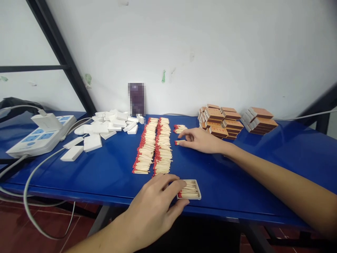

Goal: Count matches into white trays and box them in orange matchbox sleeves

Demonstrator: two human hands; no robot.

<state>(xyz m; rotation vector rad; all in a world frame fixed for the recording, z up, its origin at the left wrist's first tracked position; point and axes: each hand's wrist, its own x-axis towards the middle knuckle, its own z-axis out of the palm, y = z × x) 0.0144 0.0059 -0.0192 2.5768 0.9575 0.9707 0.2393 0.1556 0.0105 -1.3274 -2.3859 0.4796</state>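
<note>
Your right hand (195, 138) curves over the blue table (216, 175), thumb and forefinger bent toward each other; a few matches (179, 142) show at the thumb tip, though whether they are pinched or merely touched, you cannot tell. Your left hand (158, 200) grips an open matchbox tray (199, 192) near the front edge, thumb on the near side, fingers across its head end, matches inside, heads left. Step in hand, by the look of it: gathering loose matches to top up that tray. Next move calls for a firm pinch, heads kept aligned, and left fingers lifted off the opening they partly cover. Just beyond the right fingertips, a small match cluster (180, 129); leftward, two long match rows (154, 147), easily scattered by a sleeve or knuckle. Farther right, stacked matchboxes (221, 121) stand close behind your wrist. Far left, a heap of white trays (113, 123), then a power strip (33, 142), its looping cable well apart from both hands.
</note>
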